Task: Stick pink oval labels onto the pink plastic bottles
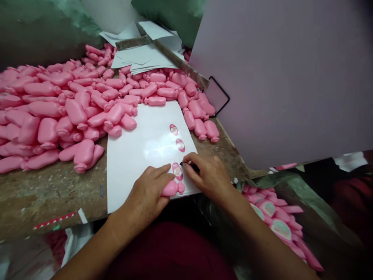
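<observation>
A sheet of white label paper (134, 159) lies at the table's front edge, with a few oval pink-and-white stickers on its right side. My left hand (150, 186) is closed round a small pink plastic bottle (170, 189) near the sheet's front edge, its fingers reaching beside the nearest sticker (177, 171). Pinched in my right hand (208, 173) is a thin black pointed tool, mostly hidden by the fingers; its tip (181, 163) is at that sticker's right edge. Two more stickers, one (180, 145) and another (173, 129), sit farther up the sheet.
A large heap of pink bottles (46, 109) covers the table's left and back. More white sheets (145, 56) lie behind it by a wooden strip (180, 62). A big pale panel (285, 81) stands at right. Below it, a bag holds labelled bottles (281, 227).
</observation>
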`<state>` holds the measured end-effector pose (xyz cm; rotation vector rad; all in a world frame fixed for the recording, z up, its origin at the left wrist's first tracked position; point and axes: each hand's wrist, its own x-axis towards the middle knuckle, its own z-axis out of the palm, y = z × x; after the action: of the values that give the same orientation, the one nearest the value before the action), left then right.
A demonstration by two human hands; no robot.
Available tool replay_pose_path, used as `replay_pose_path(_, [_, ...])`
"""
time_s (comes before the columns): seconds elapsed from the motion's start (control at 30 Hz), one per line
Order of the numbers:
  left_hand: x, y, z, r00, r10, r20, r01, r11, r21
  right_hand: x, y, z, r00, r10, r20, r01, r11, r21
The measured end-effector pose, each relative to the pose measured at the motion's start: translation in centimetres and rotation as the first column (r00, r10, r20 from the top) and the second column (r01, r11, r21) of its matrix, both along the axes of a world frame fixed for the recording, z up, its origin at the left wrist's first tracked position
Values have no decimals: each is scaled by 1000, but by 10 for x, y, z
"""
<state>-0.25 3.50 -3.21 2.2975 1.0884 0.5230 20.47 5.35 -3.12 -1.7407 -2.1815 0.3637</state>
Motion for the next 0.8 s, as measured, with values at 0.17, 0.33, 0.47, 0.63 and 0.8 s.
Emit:
replay_pose_path(0.17, [-4, 3, 3, 996, 63, 62, -55, 991, -125, -8, 1, 0, 999, -18, 49, 21, 998, -63])
replay_pose_path(0.33, [-7, 9, 15, 930, 343, 134, -250, 856, -453, -6, 9, 3, 965, -133, -228, 81, 971, -224])
replay_pose_path(0.47, [-7, 9, 18, 914, 386, 124, -273, 812, -515, 5, 8, 7, 736, -283, -615, -20, 898, -439])
replay_pose_path(0.63, [-6, 9, 13, 878, 446, 173, -295, 789, -539, 13, -1, 23, 537, -378, -754, 104, 917, -385])
replay_pose_path(0.8, [-3, 1, 25, 543, 716, 438, -65, 556, -829, -2, -9, 39, 538, -286, -793, -36, 932, -361])
